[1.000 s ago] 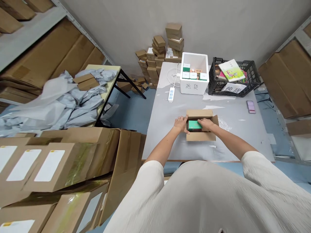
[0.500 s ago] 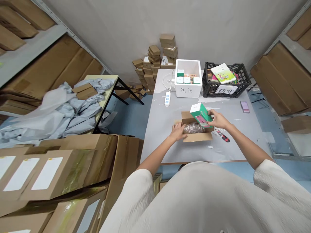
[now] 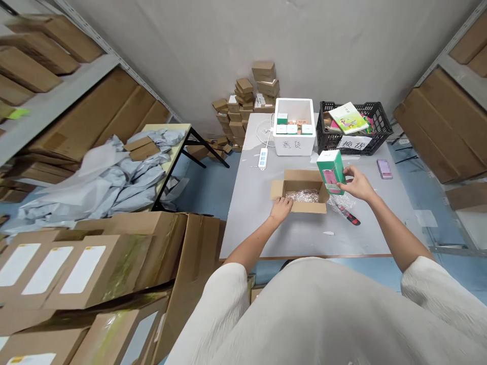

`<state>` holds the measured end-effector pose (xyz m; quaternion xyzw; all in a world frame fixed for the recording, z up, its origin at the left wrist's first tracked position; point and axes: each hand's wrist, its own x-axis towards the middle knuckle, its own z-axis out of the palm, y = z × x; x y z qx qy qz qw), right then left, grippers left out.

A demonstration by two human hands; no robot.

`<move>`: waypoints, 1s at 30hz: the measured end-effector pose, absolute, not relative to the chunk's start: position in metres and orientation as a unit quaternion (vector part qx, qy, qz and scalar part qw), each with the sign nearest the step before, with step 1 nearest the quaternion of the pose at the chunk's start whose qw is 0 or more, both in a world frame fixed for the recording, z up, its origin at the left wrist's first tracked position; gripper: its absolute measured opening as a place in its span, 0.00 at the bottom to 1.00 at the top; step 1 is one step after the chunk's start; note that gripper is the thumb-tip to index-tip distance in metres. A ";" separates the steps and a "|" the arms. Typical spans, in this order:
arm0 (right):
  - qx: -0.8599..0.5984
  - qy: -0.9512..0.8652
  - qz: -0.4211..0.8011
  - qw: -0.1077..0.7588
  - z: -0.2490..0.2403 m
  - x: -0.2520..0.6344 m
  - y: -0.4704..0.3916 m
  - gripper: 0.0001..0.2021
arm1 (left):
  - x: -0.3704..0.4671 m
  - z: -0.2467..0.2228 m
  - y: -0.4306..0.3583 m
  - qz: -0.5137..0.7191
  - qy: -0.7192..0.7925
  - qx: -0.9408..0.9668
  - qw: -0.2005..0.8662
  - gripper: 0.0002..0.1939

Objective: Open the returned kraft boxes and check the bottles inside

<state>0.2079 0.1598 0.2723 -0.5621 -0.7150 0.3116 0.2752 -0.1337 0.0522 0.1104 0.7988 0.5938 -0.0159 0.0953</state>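
Observation:
My right hand (image 3: 356,183) grips a green and pink box (image 3: 330,173) with a white top, raised over the table just right of an open cardboard box (image 3: 308,207). Its thumb and fingers pinch the box's right side. At the near left corner of the cardboard box, my left hand (image 3: 281,209) has its fingers curled over the rim. Crumpled clear bubble wrap (image 3: 304,196) lies inside that box. A red and black box cutter (image 3: 349,216) rests on the table beneath my right hand, partly among clear plastic wrap (image 3: 338,202).
At the table's back stand a white foam box (image 3: 293,148) with small boxes and a black crate (image 3: 354,142) holding books. A power strip (image 3: 262,158) lies left of them, a purple stack (image 3: 384,169) at right. Stacked cartons (image 3: 125,263) crowd the left.
My right hand has moved the green box right, away from above the cardboard box, and turned it more upright. The cardboard box has shifted slightly left, with my left hand still on it.

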 end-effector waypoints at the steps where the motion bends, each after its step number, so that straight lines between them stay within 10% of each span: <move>1: -0.564 -0.711 0.313 0.280 0.271 0.209 0.159 0.26 | -0.136 0.110 0.059 -0.012 0.603 0.792 0.094 0.29; 19: -0.539 -0.649 0.456 0.283 0.177 0.182 0.130 0.27 | -0.165 0.125 0.198 0.020 0.680 0.717 0.154 0.41; 30: -0.503 -0.623 0.528 0.282 0.118 0.151 0.105 0.47 | -0.175 0.138 0.176 -0.004 0.662 0.733 0.154 0.46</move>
